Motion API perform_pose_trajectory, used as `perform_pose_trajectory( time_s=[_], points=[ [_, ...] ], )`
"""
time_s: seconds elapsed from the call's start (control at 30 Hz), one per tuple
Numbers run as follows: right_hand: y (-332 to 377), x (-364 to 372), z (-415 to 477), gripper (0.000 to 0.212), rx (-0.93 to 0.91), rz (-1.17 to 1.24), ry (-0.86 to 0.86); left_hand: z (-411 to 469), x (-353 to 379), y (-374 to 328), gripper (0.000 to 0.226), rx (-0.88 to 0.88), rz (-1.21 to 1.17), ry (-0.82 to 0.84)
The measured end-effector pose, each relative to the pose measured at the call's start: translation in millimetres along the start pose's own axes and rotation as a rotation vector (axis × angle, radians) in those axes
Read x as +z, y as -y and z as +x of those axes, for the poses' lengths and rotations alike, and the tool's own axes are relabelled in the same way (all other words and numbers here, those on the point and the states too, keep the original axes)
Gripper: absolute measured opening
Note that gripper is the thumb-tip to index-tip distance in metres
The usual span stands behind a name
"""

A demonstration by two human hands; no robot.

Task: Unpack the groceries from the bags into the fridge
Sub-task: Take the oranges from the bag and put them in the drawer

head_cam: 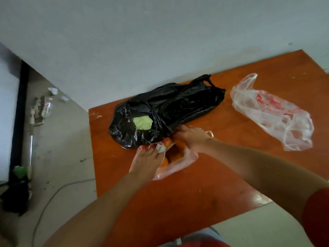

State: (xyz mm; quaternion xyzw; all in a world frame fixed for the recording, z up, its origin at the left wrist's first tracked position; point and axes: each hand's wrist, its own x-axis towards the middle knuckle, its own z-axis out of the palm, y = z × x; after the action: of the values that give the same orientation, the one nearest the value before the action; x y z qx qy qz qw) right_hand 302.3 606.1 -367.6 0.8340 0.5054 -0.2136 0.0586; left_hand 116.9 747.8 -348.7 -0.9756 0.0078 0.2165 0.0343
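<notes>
In the head view, a pink plastic bag (179, 164) of oranges (175, 155) lies on the reddish-brown table (178, 202). The left hand (147, 157) pinches the bag's rim at 9 o'clock and the right hand (192, 138) curls round the rim at 1 o'clock, pulling the mouth apart. A black plastic bag (178, 104) showing a pale green vegetable (143, 123) touches it at 12 o'clock, while a clear bag with red print (270, 111) lies well apart at 2 o'clock.

One table (195, 193), one black bag (178, 104), two clear bags (272, 111) (178, 166) and two hands (147, 157) (192, 136) show.
</notes>
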Motion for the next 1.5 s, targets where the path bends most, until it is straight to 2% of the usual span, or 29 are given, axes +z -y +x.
perform_pose_trajectory(
  time_s=[0.1,0.17,0.27,0.33,0.4,0.47,0.53,0.6,0.67,0.73,0.83,0.93,1.03,1.1,1.2,1.3,1.33,1.4,1.5],
  points=[
    [-21.0,2.8,18.6,0.053,0.036,0.247,-0.076,0.8,8.8,-3.9,0.089,0.005,0.038,-0.034],
    [-38.0,3.3,29.6,0.049,0.137,0.398,-0.081,3.7,14.3,-5.7,0.093,0.026,0.07,-0.069],
    [-47.1,10.1,33.7,0.03,0.331,0.391,-0.053,7.7,17.2,-5.9,0.068,0.035,0.092,-0.133],
    [-41.8,14.7,29.7,0.024,0.375,0.231,-0.067,12.1,13.9,-6.3,0.056,0.021,0.087,-0.141],
    [-34.6,21.4,23.6,0.028,0.322,0.081,-0.058,16.2,11.9,-6.2,0.051,-0.017,0.064,-0.159],
    [-33.8,26.6,12.9,0.037,0.262,0.038,-0.087,19.7,10.0,-6.6,0.05,-0.058,0.045,-0.172],
    [-36.0,23.5,-3.6,0.038,0.156,0.062,-0.225,21.4,8.1,-7.0,0.05,-0.088,0.027,-0.187],
    [-34.4,20.0,-18.2,0.028,-0.054,0.092,-0.425,20.8,6.0,-7.9,0.051,-0.102,0.006,-0.176],
    [-26.9,20.8,-24.3,0.017,-0.291,0.069,-0.504,19.4,5.0,-8.3,0.051,-0.108,-0.003,-0.174],
    [-16.6,20.9,-16.5,0.024,-0.39,0.003,-0.355,16.4,3.3,-8.2,0.047,-0.096,-0.009,-0.193],
    [-8.7,9.7,2.3,0.054,-0.245,-0.133,-0.054,7.8,-4.2,-7.9,0.051,-0.069,-0.033,-0.246],
    [-15.5,-0.4,12.2,0.068,-0.146,-0.119,0.026,2.0,-9.9,-12.3,0.05,0.098,0.04,-0.245],
    [-24.8,-0.1,7.2,0.074,-0.041,0.07,0.046,9.1,-10.5,-15.2,0.041,0.217,0.072,-0.163],
    [-31.9,3.2,-6.6,0.08,0.069,0.164,-0.001,15.7,-11.5,-16.8,0.028,0.177,-0.043,-0.175],
    [-44.6,15.5,-41.0,0.089,0.138,0.335,-0.13,24.7,-17.4,-12.2,0.04,0.049,-0.152,-0.26],
    [-51.6,35.2,-77.6,0.086,0.124,0.4,-0.163,39.5,-24.5,-9.4,0.017,-0.02,-0.024,-0.34],
    [-51.4,43.7,-87.0,0.082,0.116,0.399,-0.155,44.5,-28.7,-11.0,0.025,-0.004,0.025,-0.323],
    [-48.8,60.7,-99.9,0.076,0.1,0.38,-0.144,55.2,-35.4,-18.3,0.039,0.143,0.125,-0.324],
    [-44.7,78.3,-107.5,0.074,0.118,0.433,-0.146,68.7,-31.3,-35.0,0.041,0.444,0.195,-0.259]
  ],
)
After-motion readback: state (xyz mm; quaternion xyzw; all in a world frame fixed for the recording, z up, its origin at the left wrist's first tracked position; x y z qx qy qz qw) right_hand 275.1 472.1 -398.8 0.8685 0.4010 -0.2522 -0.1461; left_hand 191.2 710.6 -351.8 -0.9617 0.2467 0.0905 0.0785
